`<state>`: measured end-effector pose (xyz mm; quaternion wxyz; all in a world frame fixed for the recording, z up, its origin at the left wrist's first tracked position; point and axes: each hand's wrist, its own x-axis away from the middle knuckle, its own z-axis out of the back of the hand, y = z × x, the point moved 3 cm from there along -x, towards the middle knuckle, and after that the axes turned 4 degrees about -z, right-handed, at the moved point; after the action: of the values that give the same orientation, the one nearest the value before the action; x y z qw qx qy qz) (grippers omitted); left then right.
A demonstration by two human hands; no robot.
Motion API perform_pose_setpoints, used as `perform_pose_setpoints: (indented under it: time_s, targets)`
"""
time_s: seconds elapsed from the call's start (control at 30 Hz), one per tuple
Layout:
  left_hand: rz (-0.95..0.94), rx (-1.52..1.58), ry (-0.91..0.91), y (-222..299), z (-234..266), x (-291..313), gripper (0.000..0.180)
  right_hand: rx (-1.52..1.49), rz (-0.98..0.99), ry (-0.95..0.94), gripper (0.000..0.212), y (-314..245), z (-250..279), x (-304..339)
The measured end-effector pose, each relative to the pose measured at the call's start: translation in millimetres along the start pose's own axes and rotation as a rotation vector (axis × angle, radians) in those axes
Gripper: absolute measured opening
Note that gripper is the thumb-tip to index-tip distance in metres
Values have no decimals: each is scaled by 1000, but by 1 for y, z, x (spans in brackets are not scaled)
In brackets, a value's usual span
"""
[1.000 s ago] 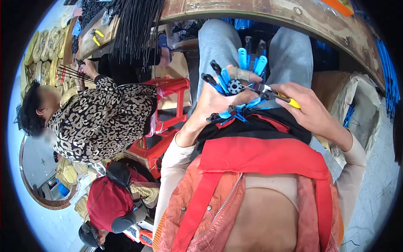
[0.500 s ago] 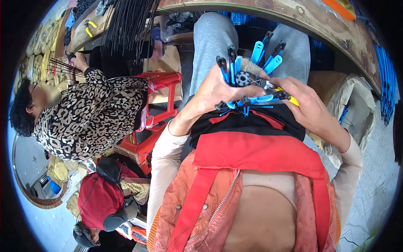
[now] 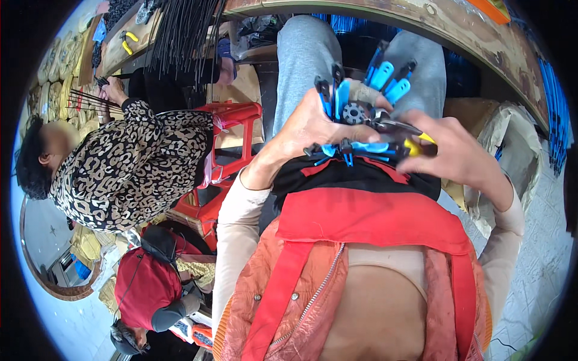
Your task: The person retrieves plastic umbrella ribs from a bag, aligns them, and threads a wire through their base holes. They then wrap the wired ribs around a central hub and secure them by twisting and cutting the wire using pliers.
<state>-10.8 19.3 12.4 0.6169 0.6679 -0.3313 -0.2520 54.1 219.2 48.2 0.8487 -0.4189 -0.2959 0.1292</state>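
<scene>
My left hand (image 3: 316, 126) grips a round, dark notched hub (image 3: 355, 112), its thumb along the near side. Around the hub fan several blue strips (image 3: 397, 90) with black end pieces, some upright past my fingers, others low across the near side. My right hand (image 3: 454, 144), slightly blurred, is closed on pliers with yellow-and-black handles (image 3: 415, 147). The metal jaws of the pliers reach left to the hub's right edge, by my left fingertips. What lies between the jaws cannot be made out.
A wooden bench edge (image 3: 421, 11) curves past my knees. Blue rods (image 3: 554, 114) hang at the right, above a pale sack (image 3: 518, 156). At left a person in a leopard-print top (image 3: 132, 165) sits by a red plastic stool (image 3: 241, 132), holding thin dark rods; another wears dark red (image 3: 144, 280).
The pliers have swung up so their jaws now show at the hub's right side; my right hand has shifted right and its grip has opened wider around the handles.
</scene>
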Motion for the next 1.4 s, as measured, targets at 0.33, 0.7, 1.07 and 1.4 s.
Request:
perform_pose_setpoints:
  time_s: [0.33,0.7,1.07,1.4]
  targets:
    - [104,56,-24,20,4,-9,34,392,319,535,45,-5,5,15]
    - [19,102,-62,-6,8,-8,31,-59,-100,115,37,-6,3,16]
    - [54,-10,-212,-9,16,-6,33,-632,-333,-373,37,13,-16,8]
    - [-99,-149,-23,7,12,2,31,91,45,165,30,2,-6,-5]
